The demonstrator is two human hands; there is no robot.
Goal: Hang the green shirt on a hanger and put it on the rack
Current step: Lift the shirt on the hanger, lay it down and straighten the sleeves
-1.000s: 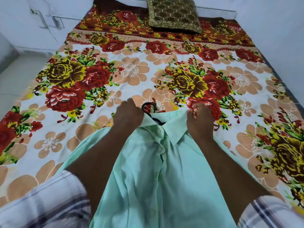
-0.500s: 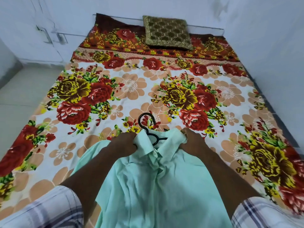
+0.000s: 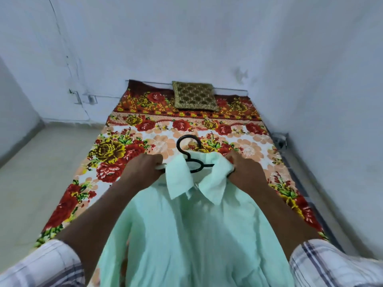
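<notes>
Pale walls (image 3: 186,38) enclose a floral-sheeted bed (image 3: 116,162). Curled fingers of the left hand (image 3: 143,170) and right hand (image 3: 246,172) each grip a shoulder of the green shirt (image 3: 186,235), held above the bed on a black hanger (image 3: 189,136), its hook showing behind the collar (image 3: 178,181). A patterned cushion (image 3: 194,96) lies beyond.

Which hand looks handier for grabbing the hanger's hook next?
Probably the left hand: its knuckles sit nearer the black hanger hook than the right hand, though both grip the green shirt at its shoulders.
</notes>
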